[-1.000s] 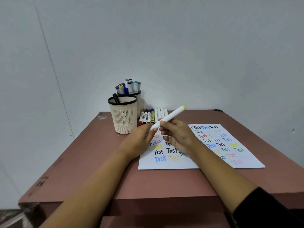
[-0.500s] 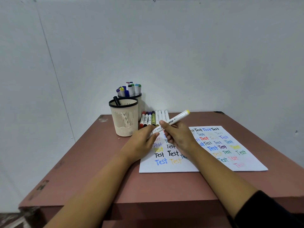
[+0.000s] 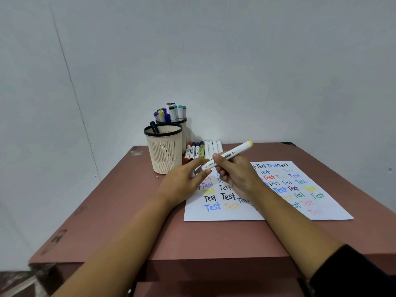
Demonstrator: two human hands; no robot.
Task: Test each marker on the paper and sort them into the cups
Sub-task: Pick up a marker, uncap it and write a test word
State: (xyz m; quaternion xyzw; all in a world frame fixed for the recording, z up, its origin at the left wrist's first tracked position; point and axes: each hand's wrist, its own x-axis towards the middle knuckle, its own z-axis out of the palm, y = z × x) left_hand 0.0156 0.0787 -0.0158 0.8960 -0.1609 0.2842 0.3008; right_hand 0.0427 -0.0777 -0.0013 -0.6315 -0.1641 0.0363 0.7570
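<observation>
Head camera looks down at your two hands above the paper [image 3: 214, 216]. Your right hand [image 3: 237, 176] grips the white marker [image 3: 237, 150] around its middle, with the fingers curled on the barrel. The long axis of the marker runs diagonally: its yellow end points up and to the far right, and its dark grey end points down to the left. Your left hand [image 3: 182, 185] pinches this grey end between thumb and forefinger. The marker is in the air over the far left corner of the paper, just in front of the row of markers [image 3: 201, 150] lying on the table [image 3: 128, 211]. Beside them stand the front cup [image 3: 164, 155] and the back cup [image 3: 184, 125].
</observation>
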